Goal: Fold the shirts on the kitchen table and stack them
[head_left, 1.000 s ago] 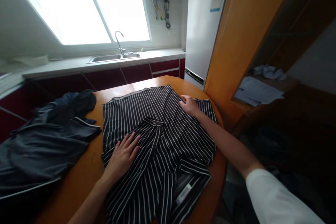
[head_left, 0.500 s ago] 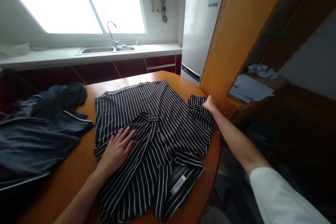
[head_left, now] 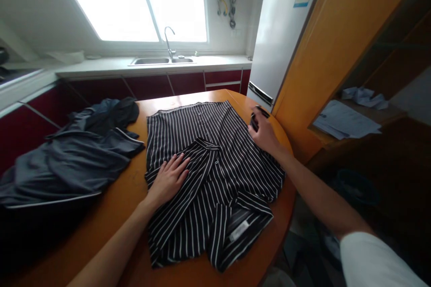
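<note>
A black shirt with white stripes [head_left: 222, 166] is spread on the wooden table, its collar and white label toward me. One sleeve lies folded across the front, its cuff near the middle buttons. My left hand [head_left: 171, 177] rests flat on that sleeve with the fingers stretched out. On the far right side, my right hand [head_left: 261, 131] grips the cuff end of the other sleeve and holds it up off the table. Part of that sleeve is hidden behind my hand and forearm.
Dark grey garments [head_left: 77, 157] with white trim lie heaped on the left of the wooden table [head_left: 134, 202]. Beyond stand a counter with a sink [head_left: 151, 61] and a fridge [head_left: 279, 31]. Papers [head_left: 345, 119] lie on a shelf at the right.
My right hand has lifted the sleeve's cuff and brought it inward from the table's right edge. My left hand stays on the folded sleeve. The view has turned to the left.
</note>
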`<act>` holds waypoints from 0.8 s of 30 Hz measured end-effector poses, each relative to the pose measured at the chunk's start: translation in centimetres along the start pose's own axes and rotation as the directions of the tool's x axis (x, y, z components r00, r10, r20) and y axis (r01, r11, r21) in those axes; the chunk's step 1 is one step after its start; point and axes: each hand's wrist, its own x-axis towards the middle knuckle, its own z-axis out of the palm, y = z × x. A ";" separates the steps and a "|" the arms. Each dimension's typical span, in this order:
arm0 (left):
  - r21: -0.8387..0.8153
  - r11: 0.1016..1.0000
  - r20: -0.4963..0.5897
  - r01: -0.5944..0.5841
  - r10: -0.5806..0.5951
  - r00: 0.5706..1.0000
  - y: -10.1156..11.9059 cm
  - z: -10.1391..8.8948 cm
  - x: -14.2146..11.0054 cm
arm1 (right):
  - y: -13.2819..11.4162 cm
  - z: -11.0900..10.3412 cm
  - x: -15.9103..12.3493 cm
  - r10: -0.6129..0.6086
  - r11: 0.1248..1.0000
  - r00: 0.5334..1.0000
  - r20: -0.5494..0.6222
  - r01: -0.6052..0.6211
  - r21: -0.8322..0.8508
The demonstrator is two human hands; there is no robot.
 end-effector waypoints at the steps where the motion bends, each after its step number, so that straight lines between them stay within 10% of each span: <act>1: -0.002 1.000 0.001 0.001 -0.001 1.000 0.1 -0.1 0.0 | -1.9 0.7 -0.7 -0.104 0.995 0.989 0.108 0.104 0.008; 5: -0.007 1.000 0.007 0.007 -0.007 1.000 0.3 -0.3 -0.1 | -4.6 2.7 -2.5 -0.282 0.959 0.869 0.406 0.246 0.140; 9: -0.029 1.000 0.000 0.007 -0.007 1.000 0.5 -0.4 -0.1 | 1.0 3.0 -1.4 -0.075 0.991 0.976 0.202 0.051 0.120; 15: -0.142 0.990 -0.069 -0.001 -0.008 0.998 1.2 -1.5 -0.1 | 11.5 3.0 -1.5 0.206 0.978 0.976 0.065 -0.206 0.003; 19: -0.331 0.944 -0.143 -0.011 -0.039 0.989 3.5 -3.5 1.7 | 14.2 4.2 -3.2 0.165 0.985 0.984 0.067 -0.167 0.036; 24: -0.466 0.868 0.038 0.172 -0.175 0.984 6.6 -3.2 7.6 | 14.8 4.9 -3.4 0.207 0.975 0.978 0.030 -0.209 0.078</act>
